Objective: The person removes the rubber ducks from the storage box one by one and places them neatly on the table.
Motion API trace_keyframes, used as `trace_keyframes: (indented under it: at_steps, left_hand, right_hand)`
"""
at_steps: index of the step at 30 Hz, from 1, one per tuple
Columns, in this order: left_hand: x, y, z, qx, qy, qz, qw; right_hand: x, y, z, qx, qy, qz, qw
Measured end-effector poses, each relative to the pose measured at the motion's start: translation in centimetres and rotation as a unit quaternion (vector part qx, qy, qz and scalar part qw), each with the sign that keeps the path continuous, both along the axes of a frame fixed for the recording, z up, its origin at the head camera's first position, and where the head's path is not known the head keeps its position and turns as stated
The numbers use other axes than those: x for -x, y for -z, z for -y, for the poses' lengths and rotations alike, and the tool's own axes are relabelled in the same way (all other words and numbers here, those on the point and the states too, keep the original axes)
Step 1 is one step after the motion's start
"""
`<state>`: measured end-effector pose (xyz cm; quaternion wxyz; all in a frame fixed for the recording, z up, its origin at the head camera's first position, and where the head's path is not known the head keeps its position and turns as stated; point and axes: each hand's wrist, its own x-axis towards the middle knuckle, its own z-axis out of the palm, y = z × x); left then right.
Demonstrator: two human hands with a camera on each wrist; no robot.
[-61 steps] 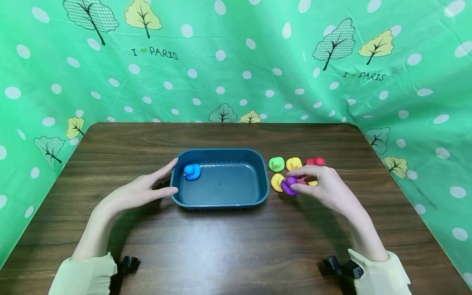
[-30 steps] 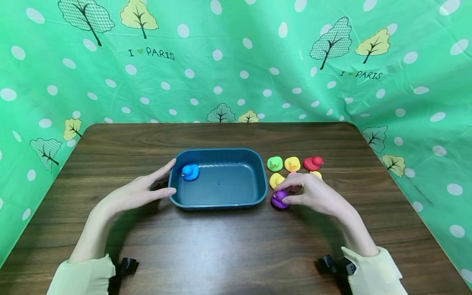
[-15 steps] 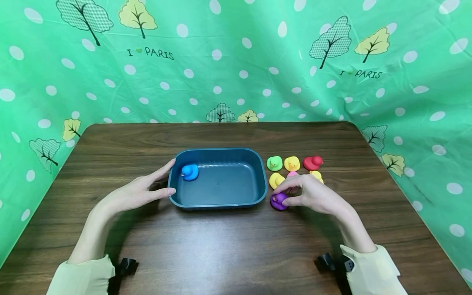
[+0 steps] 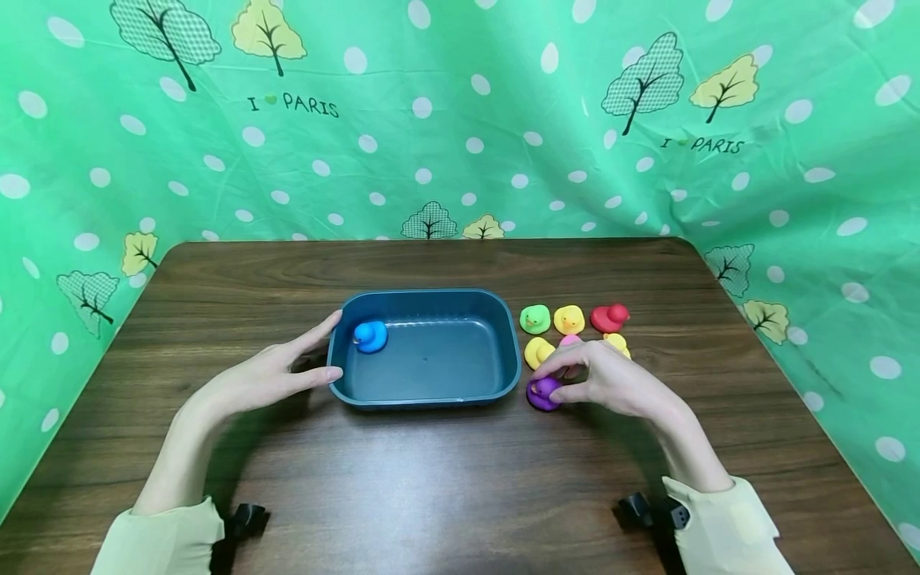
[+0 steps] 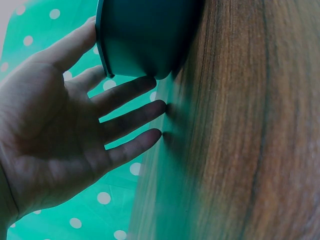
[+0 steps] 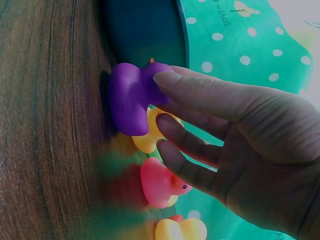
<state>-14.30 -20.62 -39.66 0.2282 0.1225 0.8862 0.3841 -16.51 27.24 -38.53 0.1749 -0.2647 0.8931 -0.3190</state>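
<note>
My right hand [image 4: 618,379] pinches a purple rubber duck [image 4: 542,394] by its head, between thumb and fingers, just off the right front corner of a dark blue plastic bin [image 4: 431,367]. In the right wrist view the purple duck [image 6: 126,100] sits at the tabletop, its orange beak toward the bin. My left hand [image 4: 262,375] touches the bin's left end with its thumb and fingertips. The left wrist view shows those fingers straight, the lower ones below the bin wall [image 5: 145,40]. Inside the bin, at the left, lies a blue rubber duck [image 4: 370,336].
Right of the bin stand a green duck [image 4: 535,319], a yellow duck [image 4: 569,319] and a red duck [image 4: 610,318]. Nearer are another yellow duck [image 4: 537,352], a pink duck [image 6: 159,184] partly behind my right hand, and a yellow one [image 4: 618,343]. The wooden table [image 4: 431,495] meets a green curtain.
My right hand has brought the purple duck left and nearer to me, down to the table in front of the other ducks. Over the last half second nothing moves; the left hand stays at the bin.
</note>
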Motion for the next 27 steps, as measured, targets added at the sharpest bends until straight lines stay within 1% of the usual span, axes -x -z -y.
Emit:
trace_keyframes:
  at_steps: [7,13,17,21,27]
  left_hand:
    - [0.0,0.0,0.0,0.002,0.003,-0.005,1.0000]
    - [0.1,0.1,0.0,0.001,0.001,-0.001,1.0000]
    - [0.0,0.0,0.0,0.001,0.000,0.001,1.0000]
    - [-0.1,0.0,0.0,0.001,0.000,0.001,1.0000]
    - [-0.1,0.0,0.0,0.000,0.000,0.002,1.0000]
  right_hand:
    - [0.0,0.0,0.0,-0.015,-0.004,-0.010,0.9998]
    - [-0.2,-0.4,0.0,-0.005,-0.003,-0.001,1.0000]
    - [-0.2,-0.7,-0.3,0.000,0.005,-0.016,0.9999]
    - [-0.3,-1.0,-0.6,0.014,0.023,-0.040,0.9989]
    - [-0.2,-1.3,-1.0,0.023,0.065,-0.049,0.9964]
